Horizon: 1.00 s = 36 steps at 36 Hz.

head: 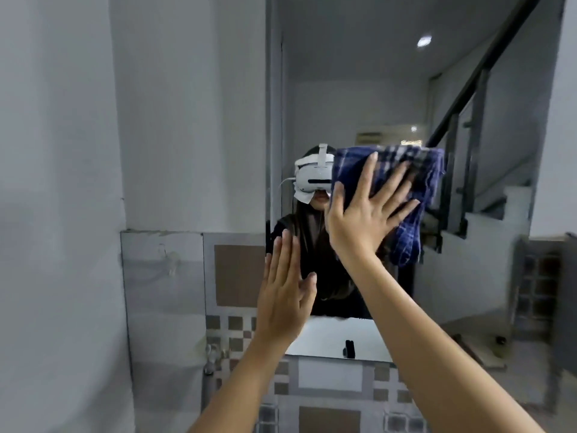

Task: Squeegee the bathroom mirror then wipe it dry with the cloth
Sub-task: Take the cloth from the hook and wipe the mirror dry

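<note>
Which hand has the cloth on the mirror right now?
The right hand, raised higher with fingers spread, presses the blue checked cloth flat against the mirror. The left hand is lower, open and bare.

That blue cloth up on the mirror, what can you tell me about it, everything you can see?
The cloth is dark blue with thin white checked stripes, soft woven fabric like a dish towel. It is bunched, not spread flat: its upper part lies against the mirror and a loose end hangs lower right. The right hand presses on it with open, spread fingers, palm flat, covering its lower left part. The left hand is apart from it, lower.
</note>
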Motion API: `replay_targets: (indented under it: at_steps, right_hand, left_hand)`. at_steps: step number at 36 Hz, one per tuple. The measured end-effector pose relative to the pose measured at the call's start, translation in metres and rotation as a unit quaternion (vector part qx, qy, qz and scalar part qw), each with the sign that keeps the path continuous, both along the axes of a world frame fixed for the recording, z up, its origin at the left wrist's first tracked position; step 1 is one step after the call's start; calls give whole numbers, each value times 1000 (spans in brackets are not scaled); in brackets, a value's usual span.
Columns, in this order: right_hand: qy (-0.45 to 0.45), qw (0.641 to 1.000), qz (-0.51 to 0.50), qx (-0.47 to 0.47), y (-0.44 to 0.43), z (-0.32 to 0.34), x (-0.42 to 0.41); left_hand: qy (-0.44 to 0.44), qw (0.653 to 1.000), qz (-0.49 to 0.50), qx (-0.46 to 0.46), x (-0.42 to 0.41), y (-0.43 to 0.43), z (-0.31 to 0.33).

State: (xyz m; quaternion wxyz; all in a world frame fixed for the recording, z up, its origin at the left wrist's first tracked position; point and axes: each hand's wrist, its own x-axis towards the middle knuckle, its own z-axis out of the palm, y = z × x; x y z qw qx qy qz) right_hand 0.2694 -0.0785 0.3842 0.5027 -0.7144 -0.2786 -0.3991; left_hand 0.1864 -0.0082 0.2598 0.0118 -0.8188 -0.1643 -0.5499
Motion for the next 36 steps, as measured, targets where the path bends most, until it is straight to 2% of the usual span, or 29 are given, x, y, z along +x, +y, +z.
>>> replay_targets:
  at_steps: [3, 5, 7, 9, 11, 14, 16, 20, 24, 26, 28, 31, 33, 36]
  right_hand:
    - [-168, 978, 32, -122, 17, -2, -21]
    - [-309, 926, 30, -217, 20, -7, -22]
    - [-412, 862, 24, -296, 15, -14, -12]
    - [-470, 812, 11, -345, -1, -19, 4]
    - [-500, 777, -13, -382, -24, -21, 29]
    - [-508, 758, -54, -405, -69, -21, 73]
    - [-481, 779, -74, -395, -98, -20, 98]
    - [-380, 854, -105, -340, -136, -9, 129]
    - [-192, 953, -107, -207, -145, -12, 130]
    - [-87, 984, -97, -120, -134, -24, 122]
    - [-15, 995, -92, -48, -115, -39, 109]
    - [47, 997, -65, 20, -78, -61, 78]
    - [51, 997, -47, 33, -52, -71, 54]
    - [-4, 1000, -30, -1, -19, -74, 21]
  left_hand:
    - [-10, 1000, -19, -22, -4, -2, -12]
    - [-17, 999, -23, -32, -6, -4, -23]
    - [-19, 999, -33, -33, -7, -5, -35]
    - [-22, 999, -39, -27, -9, -5, -46]
    - [-29, 998, -42, -30, -11, -6, -52]
    - [-48, 997, -48, -36, -12, -10, -47]
    - [-66, 996, -54, -11, -9, -11, -31]
    - [-109, 992, -58, 16, 2, -3, 37]
    - [-140, 987, -31, 74, 15, 12, 128]
    - [-139, 986, -11, 93, 15, 15, 163]
    - [-130, 986, 5, 107, 13, 17, 184]
    - [-108, 985, 21, 130, 9, 21, 190]
    - [-81, 986, 20, 146, 5, 24, 186]
    - [-48, 985, 16, 164, -4, 29, 184]
